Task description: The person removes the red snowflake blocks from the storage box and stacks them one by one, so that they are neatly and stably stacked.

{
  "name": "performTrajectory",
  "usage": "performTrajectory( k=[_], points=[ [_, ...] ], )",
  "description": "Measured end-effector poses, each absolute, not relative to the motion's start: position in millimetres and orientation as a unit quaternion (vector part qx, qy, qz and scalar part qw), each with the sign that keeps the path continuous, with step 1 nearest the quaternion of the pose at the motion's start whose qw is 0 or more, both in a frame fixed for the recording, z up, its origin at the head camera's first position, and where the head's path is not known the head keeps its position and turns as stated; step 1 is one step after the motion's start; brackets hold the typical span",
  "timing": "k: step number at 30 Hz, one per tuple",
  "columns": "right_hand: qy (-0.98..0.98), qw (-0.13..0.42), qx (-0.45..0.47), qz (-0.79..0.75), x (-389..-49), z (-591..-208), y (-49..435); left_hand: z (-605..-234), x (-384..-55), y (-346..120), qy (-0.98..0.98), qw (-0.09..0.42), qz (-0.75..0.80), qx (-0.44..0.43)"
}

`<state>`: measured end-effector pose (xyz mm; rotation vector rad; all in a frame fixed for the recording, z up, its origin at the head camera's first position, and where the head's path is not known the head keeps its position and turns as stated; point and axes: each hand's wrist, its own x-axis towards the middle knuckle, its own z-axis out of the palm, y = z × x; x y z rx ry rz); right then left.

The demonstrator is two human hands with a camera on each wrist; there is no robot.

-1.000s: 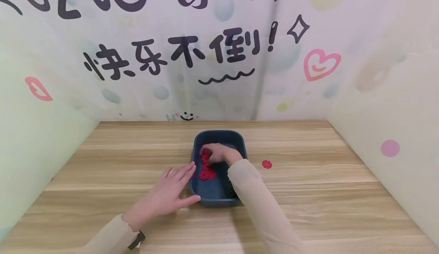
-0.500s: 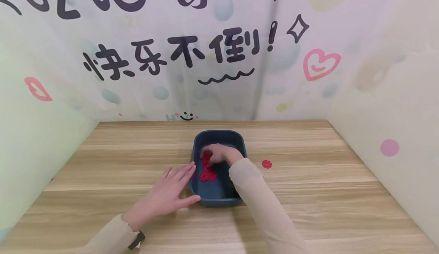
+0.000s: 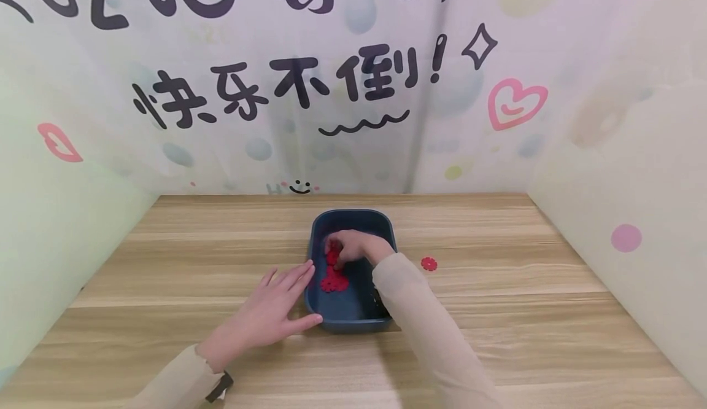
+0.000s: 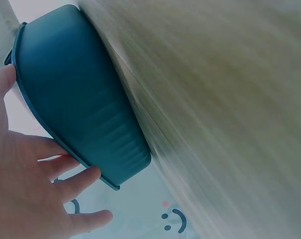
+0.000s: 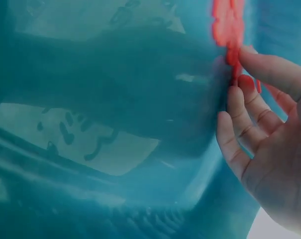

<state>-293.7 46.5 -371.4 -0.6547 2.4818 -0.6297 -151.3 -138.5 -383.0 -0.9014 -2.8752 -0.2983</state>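
Observation:
A dark blue plastic tub [image 3: 353,323] stands on the wooden table, with several red notched discs [image 3: 334,283] lying along the left part of its floor. My right hand [image 3: 356,247] reaches inside and pinches a red disc [image 3: 333,257] between thumb and fingers. In the right wrist view, red discs [image 5: 228,25] stretch away from the fingertips, some hidden behind the fingers. My left hand [image 3: 270,307] lies against the tub's left side, fingers extended. The left wrist view shows thumb and fingertips touching the tub's rim [image 4: 41,119].
One more red notched disc [image 3: 429,264] lies flat on the wooden table [image 3: 525,311], right of the tub. A printed wall curtain [image 3: 353,151] hangs behind the table, and pale walls flank both sides.
My right hand has shifted slightly right within the tub, and the forearm too. The nearer red discs have moved a little. My left hand stays in place.

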Motion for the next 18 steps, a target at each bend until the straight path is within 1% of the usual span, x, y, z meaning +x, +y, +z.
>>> performTrajectory(
  k=[7,13,18],
  points=[
    [0.906,0.224,-0.276,-0.232,-294.7,-346.5,49.7,-380.8,-150.9,-138.2,-0.948,0.053,-0.106,-0.296],
    [0.908,0.198,-0.290,-0.227,-295.5,-327.7,58.3,-380.5,-150.6,-138.0,-0.945,0.063,-0.106,-0.302],
    [0.894,0.186,-0.316,-0.259,-296.3,-316.4,72.4,-381.4,-150.8,-137.9,-0.945,0.072,-0.096,-0.304]
  ],
)
